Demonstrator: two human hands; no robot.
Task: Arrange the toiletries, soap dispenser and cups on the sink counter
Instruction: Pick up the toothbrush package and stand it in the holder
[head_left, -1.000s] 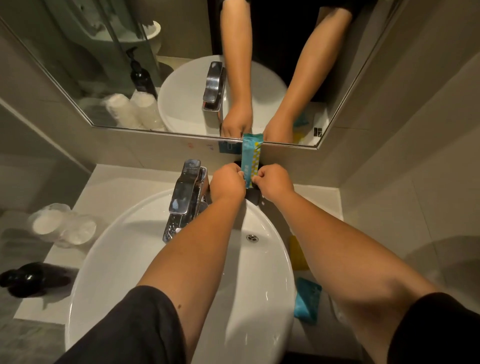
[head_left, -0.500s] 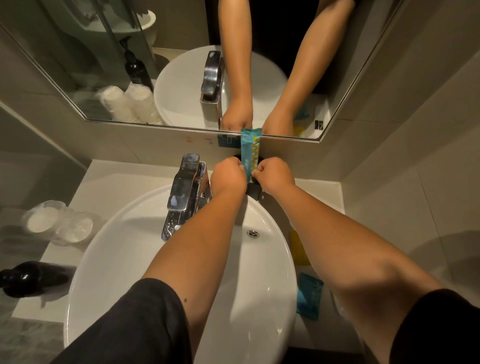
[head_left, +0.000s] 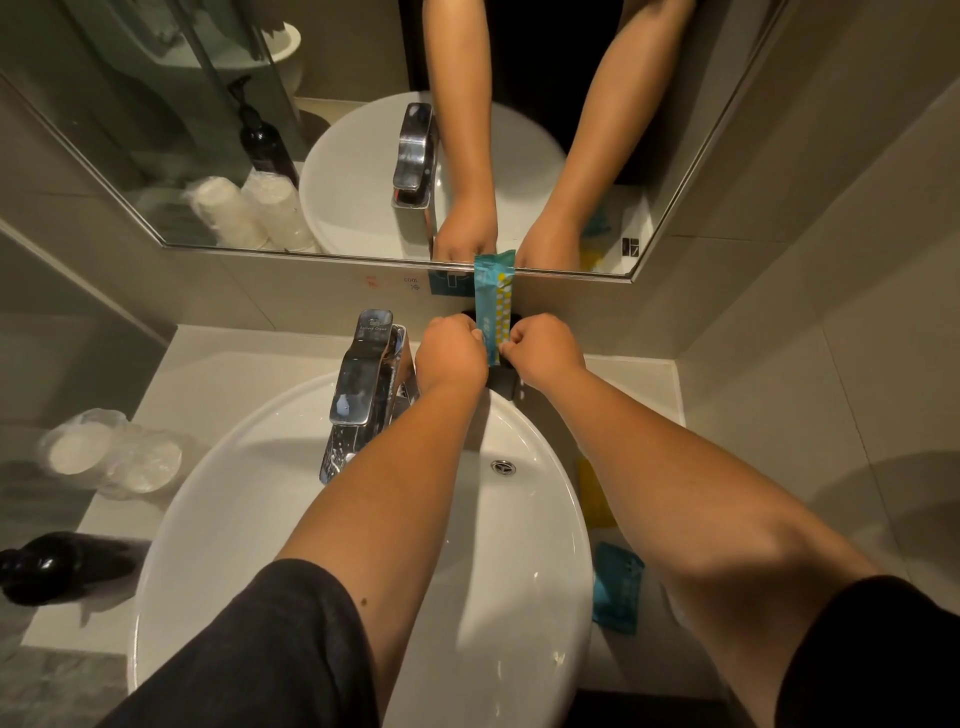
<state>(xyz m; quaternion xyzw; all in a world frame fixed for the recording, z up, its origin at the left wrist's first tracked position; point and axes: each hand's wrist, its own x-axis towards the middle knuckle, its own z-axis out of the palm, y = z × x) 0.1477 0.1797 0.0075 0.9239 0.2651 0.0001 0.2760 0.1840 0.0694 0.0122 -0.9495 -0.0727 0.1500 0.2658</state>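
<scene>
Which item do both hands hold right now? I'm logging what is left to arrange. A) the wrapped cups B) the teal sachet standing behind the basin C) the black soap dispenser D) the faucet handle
B: the left hand and right hand pinch the upright teal sachet between them.

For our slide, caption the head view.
Both hands, left and right, pinch a teal sachet upright behind the basin.

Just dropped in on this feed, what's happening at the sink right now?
A person is reaching over the white basin. Both the left hand and the right hand pinch a teal sachet, held upright over a black holder at the back wall. Two wrapped cups and a black soap dispenser sit left of the basin; another teal packet lies to its right.
</scene>
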